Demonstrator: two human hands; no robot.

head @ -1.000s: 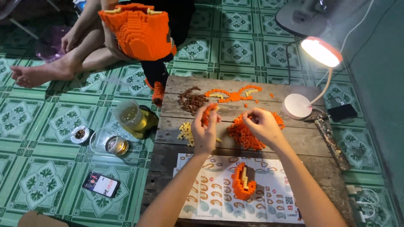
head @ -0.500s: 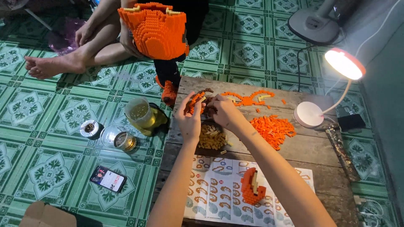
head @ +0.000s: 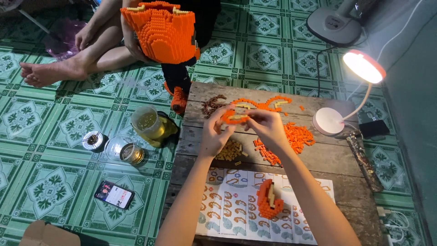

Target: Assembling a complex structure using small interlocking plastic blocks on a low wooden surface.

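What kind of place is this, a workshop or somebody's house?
Most likely a home, with the work done at floor level. The floor is patterned green tile, a low wooden table holds loose orange bricks under a desk lamp, and another person sits barefoot on the tiles.

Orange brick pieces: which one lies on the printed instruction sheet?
The curved orange piece with a pale stripe lies alone on the instruction sheet; the hands hold another above the table.

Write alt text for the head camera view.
Both hands, left hand and right hand, hold a small flat orange brick piece above a low wooden table strewn with loose orange bricks. A printed instruction sheet lies nearer; another person holds a large orange brick model.
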